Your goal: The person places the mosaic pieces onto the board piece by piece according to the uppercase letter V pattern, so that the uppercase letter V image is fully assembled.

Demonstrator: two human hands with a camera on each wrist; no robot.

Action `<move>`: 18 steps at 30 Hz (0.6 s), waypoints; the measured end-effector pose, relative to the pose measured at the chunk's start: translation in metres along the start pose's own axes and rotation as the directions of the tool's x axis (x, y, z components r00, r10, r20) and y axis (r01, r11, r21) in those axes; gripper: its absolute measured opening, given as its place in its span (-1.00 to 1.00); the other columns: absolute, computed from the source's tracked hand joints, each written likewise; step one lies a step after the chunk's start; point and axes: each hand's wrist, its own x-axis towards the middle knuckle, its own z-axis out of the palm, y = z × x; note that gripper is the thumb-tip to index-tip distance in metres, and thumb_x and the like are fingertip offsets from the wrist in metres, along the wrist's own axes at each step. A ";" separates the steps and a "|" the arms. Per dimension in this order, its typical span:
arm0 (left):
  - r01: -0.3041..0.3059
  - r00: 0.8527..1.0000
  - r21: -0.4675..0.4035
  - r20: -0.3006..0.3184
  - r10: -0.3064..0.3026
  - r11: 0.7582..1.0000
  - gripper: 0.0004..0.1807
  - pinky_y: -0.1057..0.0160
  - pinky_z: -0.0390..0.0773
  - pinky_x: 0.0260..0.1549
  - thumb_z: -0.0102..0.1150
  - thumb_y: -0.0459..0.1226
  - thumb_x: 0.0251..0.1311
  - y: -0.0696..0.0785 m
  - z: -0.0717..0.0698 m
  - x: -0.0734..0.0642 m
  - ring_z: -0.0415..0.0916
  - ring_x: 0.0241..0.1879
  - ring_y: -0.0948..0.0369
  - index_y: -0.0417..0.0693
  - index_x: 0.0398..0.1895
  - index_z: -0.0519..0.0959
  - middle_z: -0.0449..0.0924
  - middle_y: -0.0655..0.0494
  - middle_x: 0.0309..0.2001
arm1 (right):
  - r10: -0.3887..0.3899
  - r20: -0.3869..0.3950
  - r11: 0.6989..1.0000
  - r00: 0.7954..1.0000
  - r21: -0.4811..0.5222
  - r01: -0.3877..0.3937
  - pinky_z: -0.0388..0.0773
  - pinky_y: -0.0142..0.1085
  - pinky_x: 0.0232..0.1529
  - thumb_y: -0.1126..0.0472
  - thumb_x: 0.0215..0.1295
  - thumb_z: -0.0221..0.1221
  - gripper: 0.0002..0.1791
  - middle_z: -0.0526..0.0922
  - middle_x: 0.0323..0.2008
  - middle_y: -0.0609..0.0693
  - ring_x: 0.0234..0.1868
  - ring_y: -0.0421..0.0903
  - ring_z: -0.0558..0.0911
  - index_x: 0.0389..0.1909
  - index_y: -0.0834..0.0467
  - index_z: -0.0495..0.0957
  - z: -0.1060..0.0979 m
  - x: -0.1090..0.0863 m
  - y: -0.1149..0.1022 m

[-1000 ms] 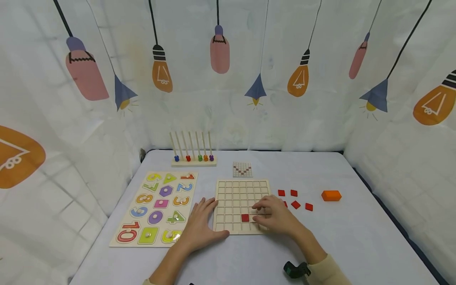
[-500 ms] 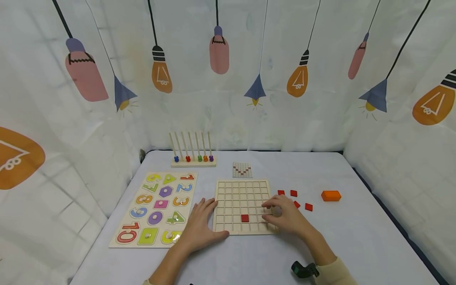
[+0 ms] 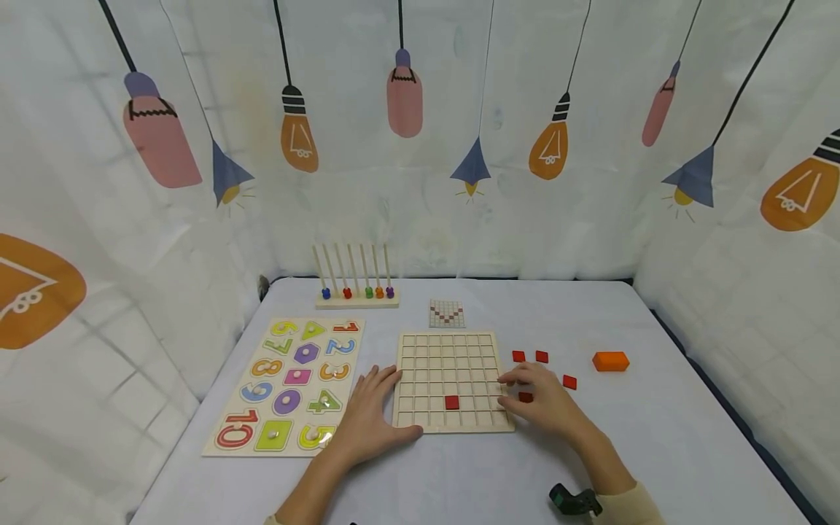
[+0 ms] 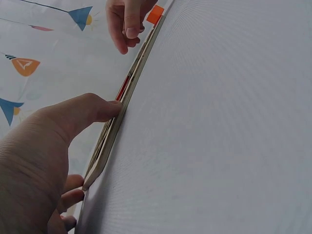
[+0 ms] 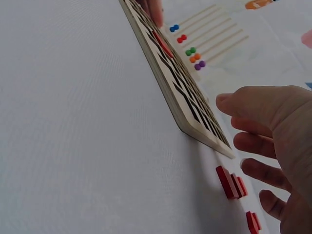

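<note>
A square wooden grid board (image 3: 420, 364) lies on the white table, with one red square tile (image 3: 451, 402) in a cell of its lower half. My left hand (image 3: 374, 412) rests at the board's near left corner, fingers spread along the left side and thumb touching the near edge. At the right edge hovers my right hand (image 3: 541, 397), its fingers loosely bent and apart, with nothing in them. Another red tile (image 3: 526, 397) shows between its thumb and fingers, lying on the table. In the right wrist view, loose red tiles (image 5: 226, 182) lie below the fingers.
Left of the board is a number puzzle (image 3: 296, 376) with knobbed shapes. Behind stand a peg rack (image 3: 357, 301) with coloured beads and a small pattern card (image 3: 447, 313). An orange block (image 3: 610, 362) sits right, beyond several red tiles (image 3: 569, 382).
My right hand has moved right, from over the grid to the board's right edge and the loose tiles. The left hand and the tile in the grid have stayed put.
</note>
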 end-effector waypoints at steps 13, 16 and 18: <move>0.012 1.000 -0.004 0.005 -0.012 1.000 0.28 -0.27 -0.12 0.82 0.64 0.36 -0.12 0.000 0.000 0.001 -0.02 0.81 -0.17 0.01 0.69 0.41 0.32 0.06 0.72 | 0.017 -0.038 1.000 0.999 -0.013 -0.018 0.75 -0.30 0.16 0.11 0.28 0.62 -0.61 0.73 0.04 -0.24 0.15 -0.19 0.62 0.11 -0.14 0.81 -0.009 -0.006 0.016; 0.012 1.000 0.000 0.005 -0.012 1.000 0.28 -0.26 -0.13 0.83 0.64 0.36 -0.11 0.000 0.001 0.001 -0.02 0.81 -0.17 0.01 0.69 0.41 0.32 0.06 0.72 | 0.019 -0.035 1.000 0.999 -0.022 -0.019 0.74 -0.27 0.19 0.09 0.28 0.62 -0.61 0.73 0.03 -0.26 0.17 -0.20 0.58 0.11 -0.16 0.81 -0.009 -0.007 0.020; 0.009 1.000 0.003 0.003 -0.009 1.000 0.28 -0.26 -0.12 0.83 0.64 0.36 -0.11 0.000 0.001 0.001 -0.02 0.81 -0.17 0.01 0.69 0.41 0.32 0.06 0.72 | 0.024 -0.031 0.999 0.999 -0.033 -0.025 0.73 -0.22 0.21 0.08 0.29 0.61 -0.61 0.73 0.03 -0.27 0.18 -0.20 0.56 0.12 -0.16 0.81 -0.009 -0.008 0.022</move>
